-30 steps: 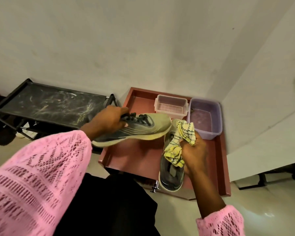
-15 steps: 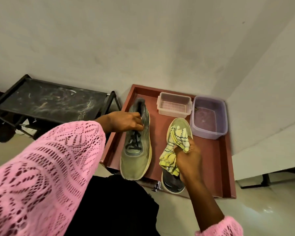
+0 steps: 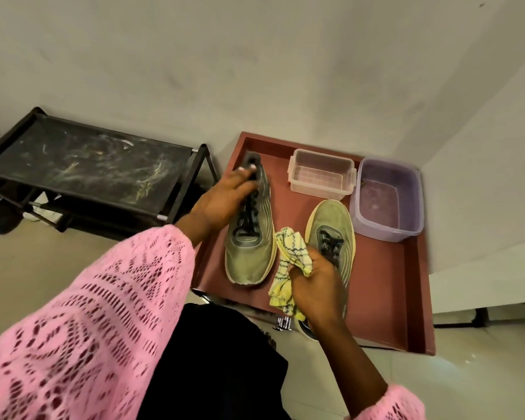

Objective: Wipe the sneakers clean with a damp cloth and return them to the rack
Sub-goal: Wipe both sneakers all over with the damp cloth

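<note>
— What is the head camera showing?

— Two olive sneakers are lying on a red tray (image 3: 406,298) on the floor, just beside a black rack (image 3: 82,174). The left sneaker (image 3: 250,237) is pointing its toe toward the person; the right sneaker (image 3: 335,234) is pointing its toe away, toward the tubs.

— And the hands, what are they doing?

— The left hand (image 3: 222,201) is resting on the left sneaker's heel end, fingers curled over the collar and laces, gripping it. The right hand (image 3: 315,286) is closing tight around a yellow checked cloth (image 3: 290,259), which is bunching out above and below the fist. That hand is sitting over the right sneaker's heel half; whether it is also gripping the shoe, I cannot tell.

— Anything else on the tray?

— A clear tub (image 3: 322,174) and a purple tub (image 3: 388,198) are standing side by side at the far edge. Pink knit sleeves are covering both forearms.
</note>
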